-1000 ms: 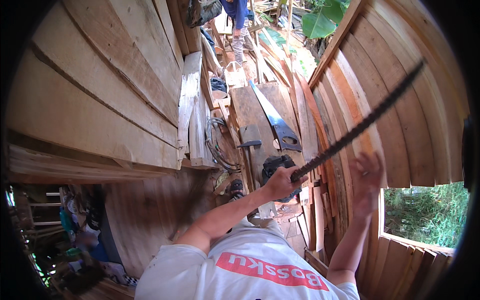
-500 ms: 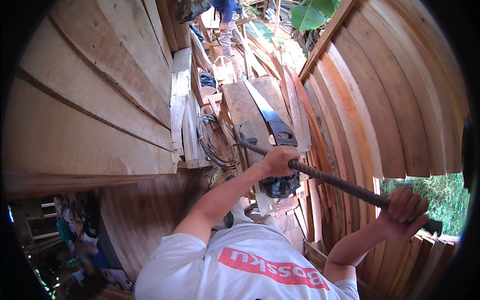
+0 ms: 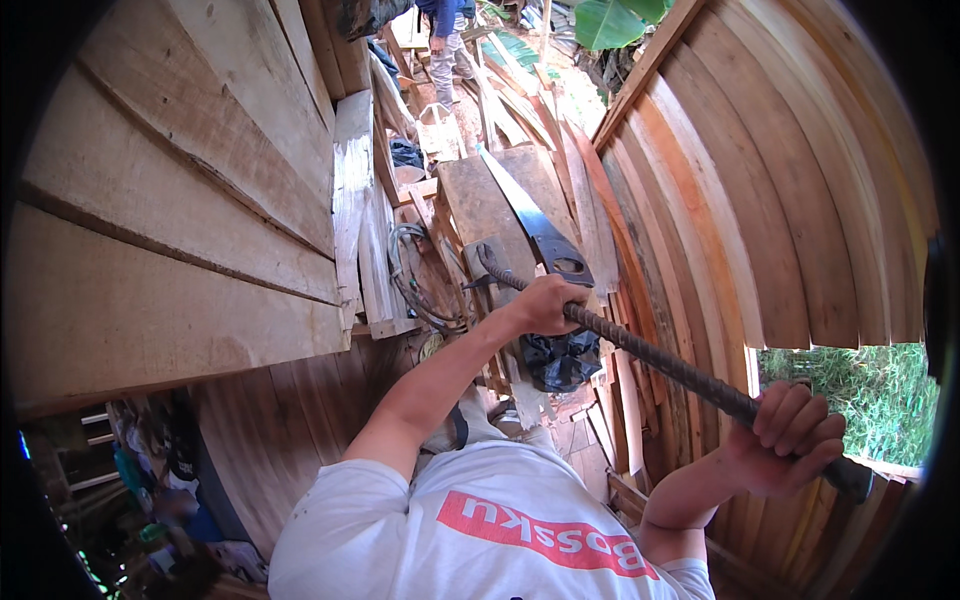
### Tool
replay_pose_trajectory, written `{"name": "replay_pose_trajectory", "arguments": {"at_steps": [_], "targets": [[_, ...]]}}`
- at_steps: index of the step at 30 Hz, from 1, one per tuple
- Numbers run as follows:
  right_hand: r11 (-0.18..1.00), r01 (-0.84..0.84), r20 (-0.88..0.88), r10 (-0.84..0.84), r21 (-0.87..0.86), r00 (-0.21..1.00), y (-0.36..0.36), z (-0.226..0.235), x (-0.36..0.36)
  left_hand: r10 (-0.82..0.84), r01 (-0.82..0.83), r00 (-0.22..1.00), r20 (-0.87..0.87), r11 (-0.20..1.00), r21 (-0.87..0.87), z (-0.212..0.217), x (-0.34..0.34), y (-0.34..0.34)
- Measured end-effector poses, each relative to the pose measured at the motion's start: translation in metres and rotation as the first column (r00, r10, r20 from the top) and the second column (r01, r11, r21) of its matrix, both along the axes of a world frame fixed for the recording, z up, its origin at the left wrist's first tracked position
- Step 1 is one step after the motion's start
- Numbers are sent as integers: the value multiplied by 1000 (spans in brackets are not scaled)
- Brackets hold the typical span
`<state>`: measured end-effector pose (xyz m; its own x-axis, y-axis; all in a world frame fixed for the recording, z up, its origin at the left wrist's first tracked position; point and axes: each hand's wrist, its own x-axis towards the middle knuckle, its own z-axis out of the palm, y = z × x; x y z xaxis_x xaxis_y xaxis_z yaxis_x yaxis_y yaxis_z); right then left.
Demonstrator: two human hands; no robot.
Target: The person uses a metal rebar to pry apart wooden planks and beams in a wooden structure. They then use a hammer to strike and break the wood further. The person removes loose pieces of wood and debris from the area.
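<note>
A long ribbed steel crowbar [image 3: 665, 362] slants across in front of me, its curved end at the far left and its flattened dark end at the near right. My left hand [image 3: 552, 304] is closed round it near the curved end. Farther along, my right hand [image 3: 788, 440] wraps its fingers round the bar close to the flattened end. Just beyond my left hand, a handsaw [image 3: 540, 228] with a dark handle lies on a wooden bench [image 3: 465, 190]. The curved end shows over the bench's near left part; whether it touches anything I cannot tell.
A black plastic bag [image 3: 562, 362] lies below my left hand. Plank walls rise at the left [image 3: 170, 270] and right [image 3: 800, 170], with an opening low at the right. Coiled hose or cable [image 3: 408, 275] and scattered boards surround the bench. Another person [image 3: 445, 50] stands at the far end.
The crowbar has tilted more steeply: its curved end shows farther away, its flattened end nearer me. Both hands keep hold, the right one shifted down and left. The view has shifted slightly.
</note>
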<state>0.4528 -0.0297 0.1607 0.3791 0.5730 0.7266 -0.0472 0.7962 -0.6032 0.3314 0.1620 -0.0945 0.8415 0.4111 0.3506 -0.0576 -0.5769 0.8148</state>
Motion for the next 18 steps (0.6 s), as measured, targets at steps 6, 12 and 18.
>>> {"name": "replay_pose_trajectory", "arguments": {"at_steps": [6, 12, 18], "targets": [[998, 50, -17, -50, -28, 999, 6, 2, -4, -40, 40, 999, -6, 999, -4, -4, -4, 8], [998, 29, -3, -29, -60, 1000, 18, 11, -6, -108, 108, 994, 0, 994, -34, 2, -5, 5], [999, 18, 6, -18, -40, 1000, 31, 1, -9, -38, 39, 999, 24, 999, -36, -10, -9, 19]]}}
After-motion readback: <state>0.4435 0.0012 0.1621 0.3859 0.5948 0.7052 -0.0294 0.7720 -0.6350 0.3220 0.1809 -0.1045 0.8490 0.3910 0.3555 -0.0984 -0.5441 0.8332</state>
